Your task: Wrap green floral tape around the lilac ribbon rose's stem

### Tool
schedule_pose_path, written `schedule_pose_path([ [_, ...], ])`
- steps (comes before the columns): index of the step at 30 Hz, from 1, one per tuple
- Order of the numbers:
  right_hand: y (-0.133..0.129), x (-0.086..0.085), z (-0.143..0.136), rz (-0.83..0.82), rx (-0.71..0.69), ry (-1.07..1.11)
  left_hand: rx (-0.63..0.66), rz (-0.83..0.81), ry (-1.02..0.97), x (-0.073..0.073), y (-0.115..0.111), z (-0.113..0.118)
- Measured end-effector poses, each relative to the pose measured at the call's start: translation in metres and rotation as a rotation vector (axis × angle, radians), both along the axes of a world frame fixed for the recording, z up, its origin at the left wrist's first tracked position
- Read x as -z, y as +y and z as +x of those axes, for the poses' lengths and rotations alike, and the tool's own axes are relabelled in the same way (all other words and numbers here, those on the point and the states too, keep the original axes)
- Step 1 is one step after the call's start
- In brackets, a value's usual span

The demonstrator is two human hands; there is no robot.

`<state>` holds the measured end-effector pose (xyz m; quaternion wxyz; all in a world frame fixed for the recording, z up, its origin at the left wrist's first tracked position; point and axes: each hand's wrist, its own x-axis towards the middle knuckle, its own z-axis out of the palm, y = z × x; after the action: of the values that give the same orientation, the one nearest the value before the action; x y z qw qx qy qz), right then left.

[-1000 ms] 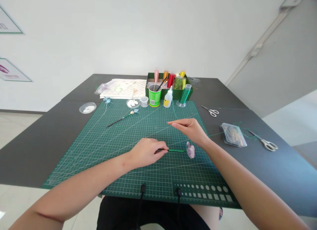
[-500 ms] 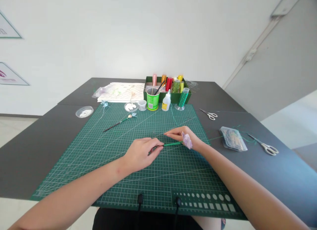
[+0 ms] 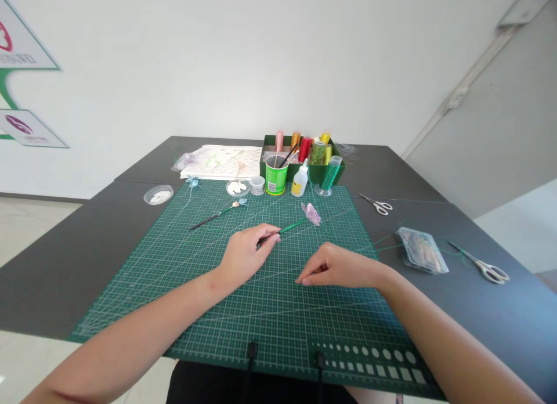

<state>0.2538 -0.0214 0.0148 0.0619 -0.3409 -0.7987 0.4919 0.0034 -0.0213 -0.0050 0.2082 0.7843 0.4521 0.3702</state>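
Over the middle of the cutting mat (image 3: 209, 282), my left hand (image 3: 250, 247) pinches a thin stem (image 3: 290, 226) wrapped in green. A pale purple flower (image 3: 312, 213) tops the stem and points away to the right. Nearer to me and to the right, my right hand (image 3: 331, 266) is closed in a pinch, apart from the flower. Whatever may lie between its fingertips is too small to make out. A second stem with a small blue and cream flower (image 3: 237, 204) lies on the mat beyond my left hand.
Behind stand a green can of brushes (image 3: 276, 177), a glue bottle (image 3: 300, 180), a thread spool (image 3: 331, 175) and a green box (image 3: 342, 175) of spools. To the right lie small scissors (image 3: 378, 205), a clear plastic box (image 3: 421, 250) and larger scissors (image 3: 485, 267), with green thread around.
My left hand has swung the flower away from me. My right hand has come away from beside the flower, back toward me, still pinched.
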Motion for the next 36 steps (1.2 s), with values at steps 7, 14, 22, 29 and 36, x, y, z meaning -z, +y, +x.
schedule_pose_path([
  [7,-0.008,-0.01,0.0,-0.103,-0.134,0.13,-0.006,-0.059,0.177,0.001,-0.003,0.003],
  [14,-0.009,-0.021,0.007,0.046,0.198,0.38,0.177,0.096,0.418,0.001,-0.013,0.006],
  [22,0.001,-0.01,0.003,0.21,0.521,0.419,0.402,0.272,0.397,0.002,-0.024,0.01],
  [29,0.009,-0.002,0.005,0.229,0.54,0.391,0.416,0.306,0.333,-0.001,-0.025,0.008],
  [36,0.015,0.006,0.008,0.228,0.524,0.343,0.415,0.339,0.312,-0.001,-0.024,0.007],
])
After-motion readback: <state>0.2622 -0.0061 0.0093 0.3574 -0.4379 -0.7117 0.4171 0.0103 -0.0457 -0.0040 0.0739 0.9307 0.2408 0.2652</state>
